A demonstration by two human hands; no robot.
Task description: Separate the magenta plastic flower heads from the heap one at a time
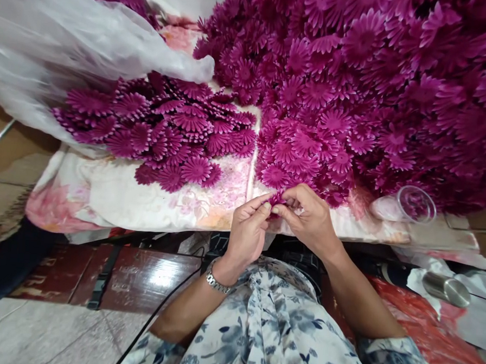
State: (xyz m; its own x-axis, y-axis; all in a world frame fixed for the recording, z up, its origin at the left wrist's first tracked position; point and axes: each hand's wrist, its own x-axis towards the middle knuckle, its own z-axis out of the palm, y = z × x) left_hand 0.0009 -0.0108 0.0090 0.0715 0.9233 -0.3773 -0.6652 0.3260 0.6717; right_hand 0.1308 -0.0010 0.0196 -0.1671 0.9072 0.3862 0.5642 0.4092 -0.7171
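Observation:
Over the front edge of the cloth-covered table (192,212), my two hands meet at a small magenta artificial flower (278,201). My left hand (251,226), with a metal watch (217,278) on the wrist, pinches it between thumb and fingers. From the other side my right hand (308,215) pinches the same flower with thumb and forefinger. The fingers cover much of it. Just beyond them lies a large heap of loose magenta flower heads (336,121). To the left, flower heads are stacked in overlapping rows in a smaller pile (181,124).
A translucent plastic bag (91,38) drapes over the left back. At the right front a clear plastic cup (415,204) lies tipped on its side. Lower right are a metal cylinder (447,289) and a red plastic bag (426,333). A dark red box (140,277) sits below the table's left side.

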